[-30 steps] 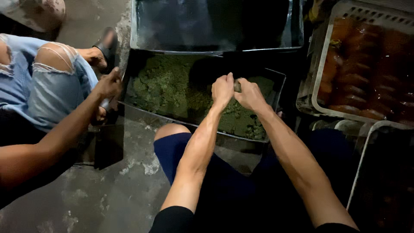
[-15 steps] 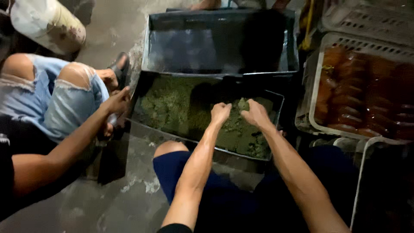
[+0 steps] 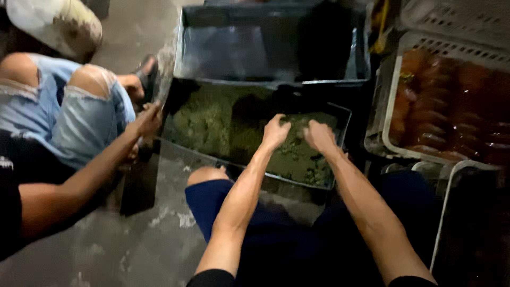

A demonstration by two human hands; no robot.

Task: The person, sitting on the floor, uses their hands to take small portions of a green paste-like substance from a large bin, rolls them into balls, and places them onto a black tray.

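**Both hands down in the green mash**

The left hand and the right hand sat side by side just right of the frame's centre, fingers curled down into the green mash that filled the dark tray. Each hand looked closed around a clump of the stuff, though the fingertips were buried and the picture was soft, so how tightly they gripped could not be told for sure. The mash lay spread across the tray from the centre-left of the frame to the centre-right, lumpier and darker under the two hands, finer and paler toward the left.

Judging by that, the working of the mash seemed partly done at most: much of it lay in the tray, and nothing shaped from it showed anywhere.

Above the tray, at the top centre, stood a deeper dark tub; what it held could not be made out. At the right edge, a white crate held orange-brown pieces in rows.

At the left, a co-worker's hand rested at the tray's left corner, the arm running down to the lower left, with knees in torn pale jeans behind it. A pale bucket sat in the upper left corner on the wet concrete floor.
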